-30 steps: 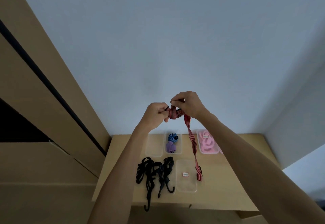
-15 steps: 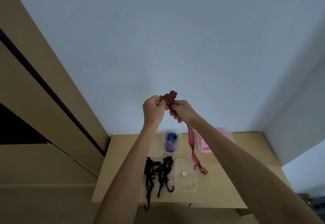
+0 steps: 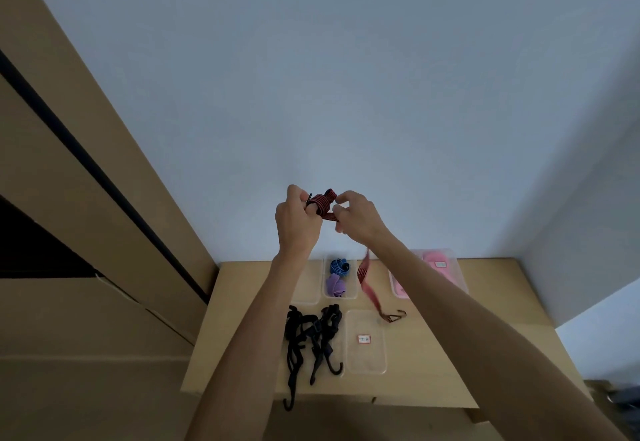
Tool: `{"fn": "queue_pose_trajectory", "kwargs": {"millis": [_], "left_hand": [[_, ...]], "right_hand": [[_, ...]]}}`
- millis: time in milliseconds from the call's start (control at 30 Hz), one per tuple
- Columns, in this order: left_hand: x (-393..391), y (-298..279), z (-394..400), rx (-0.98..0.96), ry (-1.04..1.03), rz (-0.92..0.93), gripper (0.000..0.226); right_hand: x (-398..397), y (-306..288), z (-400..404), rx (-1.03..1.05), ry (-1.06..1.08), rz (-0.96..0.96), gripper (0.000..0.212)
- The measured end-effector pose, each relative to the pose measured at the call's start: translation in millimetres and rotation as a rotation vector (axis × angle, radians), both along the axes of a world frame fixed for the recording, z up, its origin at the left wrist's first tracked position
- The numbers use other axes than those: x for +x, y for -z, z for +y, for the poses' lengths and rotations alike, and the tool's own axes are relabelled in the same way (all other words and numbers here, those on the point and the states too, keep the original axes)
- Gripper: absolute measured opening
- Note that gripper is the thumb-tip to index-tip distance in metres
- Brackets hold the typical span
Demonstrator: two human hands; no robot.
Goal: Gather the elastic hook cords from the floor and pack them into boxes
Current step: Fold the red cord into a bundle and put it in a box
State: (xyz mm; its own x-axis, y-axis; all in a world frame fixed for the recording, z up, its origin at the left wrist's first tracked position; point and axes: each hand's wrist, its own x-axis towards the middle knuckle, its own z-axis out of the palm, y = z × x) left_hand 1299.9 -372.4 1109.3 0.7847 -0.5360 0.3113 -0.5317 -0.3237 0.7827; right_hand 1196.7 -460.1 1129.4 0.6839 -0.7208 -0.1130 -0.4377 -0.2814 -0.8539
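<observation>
Two hands up above the surface (image 3: 485, 319): left hand (image 3: 298, 219) grips the red striped hook cord (image 3: 323, 203), right hand (image 3: 356, 217) pinches it, winding. Next, the dangling hook (image 3: 393, 317) must come up, then into a box.

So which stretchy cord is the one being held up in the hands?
The red striped cord. Both hands hold it, the left hand and the right hand. The black cords lie on the table.

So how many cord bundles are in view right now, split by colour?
red striped cord: 1
blue cord: 1
purple cord: 1
pink bundle: 1, strands cannot be told apart
black tangle: 1, strands cannot be told apart
Total: 5
</observation>
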Motion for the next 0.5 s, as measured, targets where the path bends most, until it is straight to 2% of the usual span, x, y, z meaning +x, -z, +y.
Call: {"fn": "queue_pose_trajectory", "kwargs": {"millis": [67, 133, 233, 300, 400, 500], "left_hand": [[0.0, 4.9, 3.0, 0.055, 0.01, -0.05, 0.018], [1.3, 9.1, 4.5, 0.087, 0.025, -0.065, 0.02], [5.2, 10.7, 2.5, 0.109, 0.09, -0.051, 0.021], [6.9, 10.9, 3.0, 0.109, 0.173, -0.018, 0.021], [8.5, 8.4, 6.6, 0.085, 0.277, 0.077, 0.022], [9.3, 0.8, 7.5, 0.009, 0.351, 0.204, 0.021]], "right_hand": [[-2.1, -6.1, 0.1, 0.017, -0.075, 0.009, 0.024], [-4.1, -8.5, -0.2, -0.129, -0.162, 0.093, 0.037], [-4.6, -6.4, -0.8, -0.521, -0.193, 0.22, 0.032], [-4.1, -8.1, -5.2, -0.63, -0.205, 0.187, 0.025], [-5.7, -13.0, -14.9, -0.58, -0.23, 0.045, 0.023], [-9.4, -18.8, -22.3, -0.412, -0.149, -0.157, 0.018]]}}
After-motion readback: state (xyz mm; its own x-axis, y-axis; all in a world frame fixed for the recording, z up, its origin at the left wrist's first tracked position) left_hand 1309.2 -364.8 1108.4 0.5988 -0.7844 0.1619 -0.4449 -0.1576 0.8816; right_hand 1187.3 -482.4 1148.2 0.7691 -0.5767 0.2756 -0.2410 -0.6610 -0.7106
